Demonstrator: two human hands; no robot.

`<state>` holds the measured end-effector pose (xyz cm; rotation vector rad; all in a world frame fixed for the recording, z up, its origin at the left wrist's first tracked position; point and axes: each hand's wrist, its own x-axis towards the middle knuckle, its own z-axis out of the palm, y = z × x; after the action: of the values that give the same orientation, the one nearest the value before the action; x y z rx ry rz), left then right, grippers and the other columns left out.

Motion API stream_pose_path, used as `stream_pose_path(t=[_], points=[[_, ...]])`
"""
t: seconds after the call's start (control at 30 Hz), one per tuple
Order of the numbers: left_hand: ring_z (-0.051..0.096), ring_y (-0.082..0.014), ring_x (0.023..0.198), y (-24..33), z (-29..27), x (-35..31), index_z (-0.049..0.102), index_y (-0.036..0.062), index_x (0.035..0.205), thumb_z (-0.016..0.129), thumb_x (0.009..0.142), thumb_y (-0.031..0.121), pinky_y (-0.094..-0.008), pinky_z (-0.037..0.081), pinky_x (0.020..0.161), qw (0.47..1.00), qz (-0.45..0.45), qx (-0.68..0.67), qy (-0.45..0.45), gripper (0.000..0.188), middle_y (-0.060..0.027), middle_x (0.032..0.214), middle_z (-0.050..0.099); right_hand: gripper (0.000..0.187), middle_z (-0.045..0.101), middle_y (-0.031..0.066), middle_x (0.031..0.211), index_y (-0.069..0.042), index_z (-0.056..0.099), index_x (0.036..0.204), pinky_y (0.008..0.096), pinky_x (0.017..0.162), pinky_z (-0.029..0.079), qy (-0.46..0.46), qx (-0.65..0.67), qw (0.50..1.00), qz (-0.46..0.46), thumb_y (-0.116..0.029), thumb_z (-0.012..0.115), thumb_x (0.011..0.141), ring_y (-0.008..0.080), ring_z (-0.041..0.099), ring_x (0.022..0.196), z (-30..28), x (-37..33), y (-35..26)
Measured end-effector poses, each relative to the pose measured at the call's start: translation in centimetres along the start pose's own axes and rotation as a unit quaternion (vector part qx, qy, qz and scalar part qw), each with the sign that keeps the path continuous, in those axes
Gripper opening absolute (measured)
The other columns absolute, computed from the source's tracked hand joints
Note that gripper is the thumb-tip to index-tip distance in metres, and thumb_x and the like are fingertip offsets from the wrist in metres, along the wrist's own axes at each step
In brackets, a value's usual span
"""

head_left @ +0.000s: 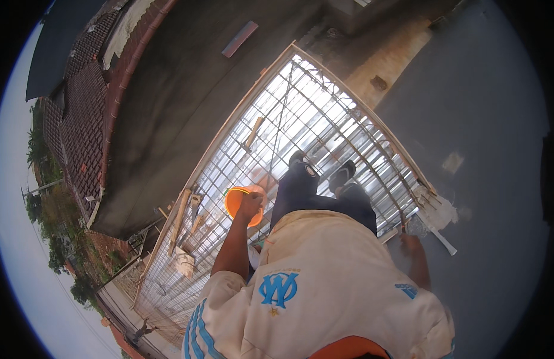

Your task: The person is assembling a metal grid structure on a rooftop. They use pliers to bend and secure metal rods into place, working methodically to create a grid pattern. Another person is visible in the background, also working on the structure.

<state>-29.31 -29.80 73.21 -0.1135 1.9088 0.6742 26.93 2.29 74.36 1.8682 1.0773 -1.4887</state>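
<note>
My left hand point(250, 204) is closed on the rim of an orange bucket point(234, 202), which hangs tilted over a steel mesh at my left side. Its inside looks bare from here, though part of it is hidden by the hand. My right hand point(412, 243) is by the grey wall at the mesh's right edge, its fingers curled and a little blurred. A short brown stick-like piece point(403, 222) shows just beyond those fingers; its kind is unclear. Beside it a pale strip point(437, 234) slants from the frame corner.
I stand on rebar mesh point(313, 102) over shiny metal sheeting, bordered by wooden boards point(363, 107). A wood piece point(253, 133), a handsaw point(195, 205) and a pale block point(184, 262) lie on it. Grey walls point(486, 155) flank it; a tiled roof point(82, 134) is at left.
</note>
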Motion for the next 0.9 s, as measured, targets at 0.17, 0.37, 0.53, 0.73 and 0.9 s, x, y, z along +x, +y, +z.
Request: stream_pose_path(t=[0.17, 0.37, 0.53, 0.73, 0.9], points=[[0.062, -0.0174, 0.071, 3.6, -2.6, 3.1, 0.062, -0.0001, 0.108, 0.057, 0.084, 0.019, -0.0295, 0.049, 0.058, 0.997, -0.015, 0.073, -0.016, 0.031, -0.0084, 0.085, 0.064, 0.035, 0.051, 0.0054, 0.054, -0.002, 0.060, 0.074, 0.0331, 0.040, 0.040, 0.006, 0.106, 0.994, 0.016, -0.035, 0.065, 0.083, 0.0174, 0.051, 0.045, 4.8, -2.5, -2.7], [0.062, -0.0154, 0.077, 8.8, -7.8, 9.9, 0.060, 0.0037, 0.112, 0.054, 0.086, 0.017, -0.0282, 0.048, 0.058, 0.993, 0.017, 0.108, -0.054, 0.030, -0.0069, 0.091, 0.063, 0.033, 0.055, 0.0093, 0.061, 0.001, 0.057, 0.079, 0.0329, 0.039, 0.039, 0.060, 0.157, 0.981, 0.098, -0.032, 0.065, 0.079, 0.0197, 0.053, 0.046, 14.9, -4.9, -1.6], [0.062, -0.0188, 0.085, 12.8, -12.3, 13.6, 0.058, 0.0027, 0.116, 0.054, 0.088, 0.019, -0.0335, 0.050, 0.066, 0.980, 0.039, 0.176, -0.084, 0.033, -0.0089, 0.102, 0.063, 0.034, 0.055, 0.0098, 0.060, 0.003, 0.060, 0.083, 0.0337, 0.036, 0.039, 0.037, 0.201, 0.966, 0.158, -0.031, 0.064, 0.083, 0.0197, 0.053, 0.044, 23.1, -7.7, 1.1], [0.062, -0.0159, 0.077, 16.7, -14.1, 15.8, 0.061, 0.0032, 0.111, 0.054, 0.087, 0.017, -0.0289, 0.049, 0.056, 0.969, 0.075, 0.211, -0.103, 0.028, -0.0081, 0.092, 0.063, 0.036, 0.057, 0.0104, 0.061, 0.003, 0.061, 0.082, 0.0343, 0.036, 0.039, 0.052, 0.272, 0.943, 0.187, -0.033, 0.066, 0.084, 0.0196, 0.053, 0.044, 30.8, -10.5, 3.6], [0.063, -0.0177, 0.080, 18.2, -14.6, 18.2, 0.060, 0.0004, 0.113, 0.052, 0.089, 0.017, -0.0304, 0.051, 0.060, 0.953, 0.090, 0.259, -0.127, 0.030, -0.0103, 0.095, 0.064, 0.037, 0.056, 0.0093, 0.061, 0.002, 0.059, 0.075, 0.0344, 0.037, 0.038, 0.068, 0.314, 0.922, 0.217, -0.033, 0.068, 0.082, 0.0190, 0.052, 0.043, 35.6, -11.5, 3.0]])
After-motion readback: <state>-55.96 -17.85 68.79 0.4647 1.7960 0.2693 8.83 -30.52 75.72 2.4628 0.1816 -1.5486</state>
